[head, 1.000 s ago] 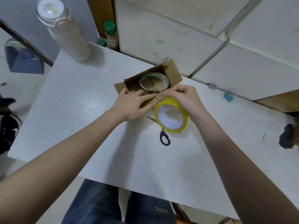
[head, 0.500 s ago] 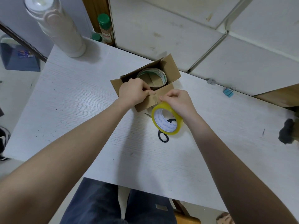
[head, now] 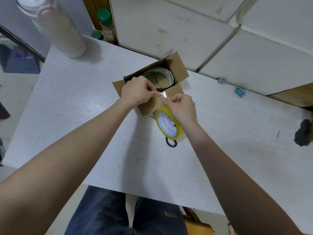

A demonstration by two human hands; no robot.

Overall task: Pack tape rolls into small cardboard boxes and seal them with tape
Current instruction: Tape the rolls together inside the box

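Note:
A small brown cardboard box stands open on the white table, its flaps up. Inside it lies a clear tape roll. My left hand pinches the free end of a clear tape strip over the box's near flap. My right hand pinches the same strip close beside it, and a yellow tape roll hangs under that hand. Black-handled scissors lie on the table, mostly hidden behind the yellow roll.
A tall white flask stands at the table's far left corner. Green-capped bottles sit behind the table. A blue binder clip and a grey clip lie far right. A dark object sits at the right edge.
My left hand went from lying flat on the box's near flap to pinching the tape end. The yellow roll dropped lower as a short strip was drawn out.

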